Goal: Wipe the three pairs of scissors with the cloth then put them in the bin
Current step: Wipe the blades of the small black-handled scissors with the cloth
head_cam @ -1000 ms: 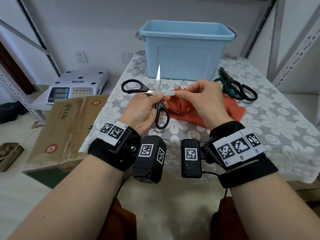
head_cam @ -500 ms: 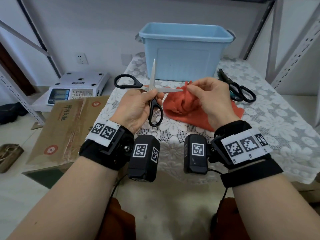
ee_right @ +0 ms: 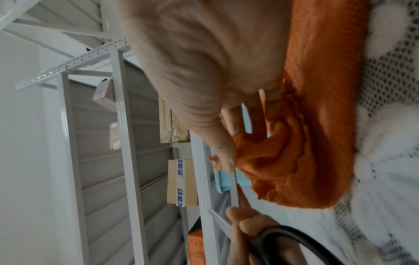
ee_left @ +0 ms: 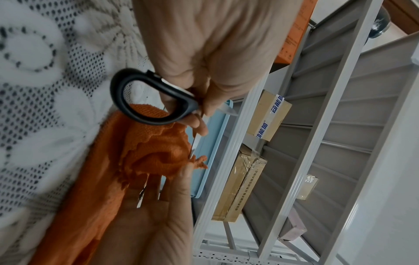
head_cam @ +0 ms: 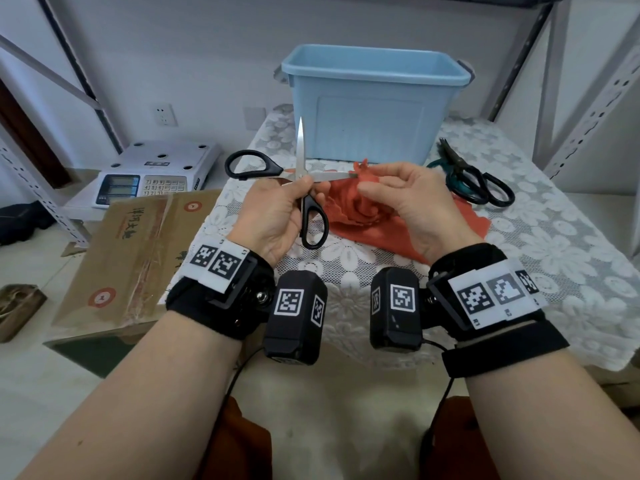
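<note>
My left hand point(head_cam: 277, 213) grips black-handled scissors point(head_cam: 304, 174) at the pivot, blades spread wide: one points up, the other points right. My right hand point(head_cam: 398, 192) pinches the orange cloth point(head_cam: 360, 206) around the tip of the rightward blade. In the left wrist view the black handle loop point(ee_left: 149, 100) sits under my left fingers above the cloth point(ee_left: 145, 152). In the right wrist view my right thumb presses the cloth point(ee_right: 283, 157) against the blade. Two more pairs of scissors point(head_cam: 474, 181) lie on the table at the right. The light blue bin point(head_cam: 374, 102) stands behind.
The table wears a white lace cloth point(head_cam: 554, 244). A cardboard box point(head_cam: 138, 244) and a weighing scale point(head_cam: 152, 171) sit left of the table. Grey metal shelf posts point(head_cam: 588, 109) rise at the right.
My right hand has slid the cloth rightward along the horizontal blade, from near the pivot out to its tip. The scissors rose slightly and shifted left.
</note>
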